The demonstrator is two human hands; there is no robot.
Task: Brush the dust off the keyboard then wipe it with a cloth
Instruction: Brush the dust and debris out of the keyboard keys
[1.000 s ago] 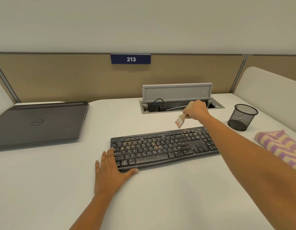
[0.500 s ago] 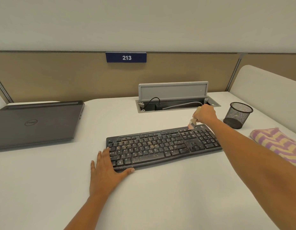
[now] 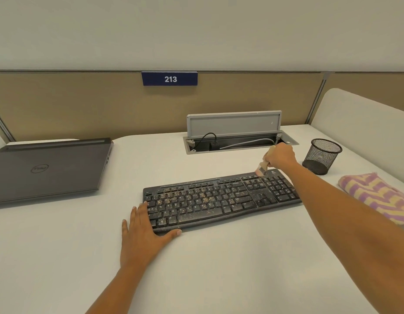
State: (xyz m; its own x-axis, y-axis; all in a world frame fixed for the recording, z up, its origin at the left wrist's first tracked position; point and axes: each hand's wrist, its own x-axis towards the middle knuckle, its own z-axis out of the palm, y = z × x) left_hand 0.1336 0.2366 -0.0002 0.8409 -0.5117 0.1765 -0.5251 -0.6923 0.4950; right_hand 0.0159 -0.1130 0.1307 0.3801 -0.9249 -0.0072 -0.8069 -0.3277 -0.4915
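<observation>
A black keyboard [image 3: 221,198] lies on the white desk [image 3: 219,268], speckled with tan dust over its left and middle keys. My left hand [image 3: 143,230] rests flat on the desk with straight fingers against the keyboard's near left corner, thumb along its front edge. My right hand [image 3: 281,156] grips a small wooden brush [image 3: 263,166] by the handle. The bristles touch the keyboard's far edge, beside the number pad. A folded purple and yellow striped cloth [image 3: 380,197] lies at the right of the desk.
A shut dark laptop [image 3: 47,168] sits at the far left. Behind the keyboard an open grey cable hatch [image 3: 235,137] holds cables. A black mesh pen cup [image 3: 322,156] stands right of my right hand. Tan partition panels close off the back.
My right hand swung the brush from above the keyboard's far edge down onto its far right corner. The left hand kept its place at the near left corner.
</observation>
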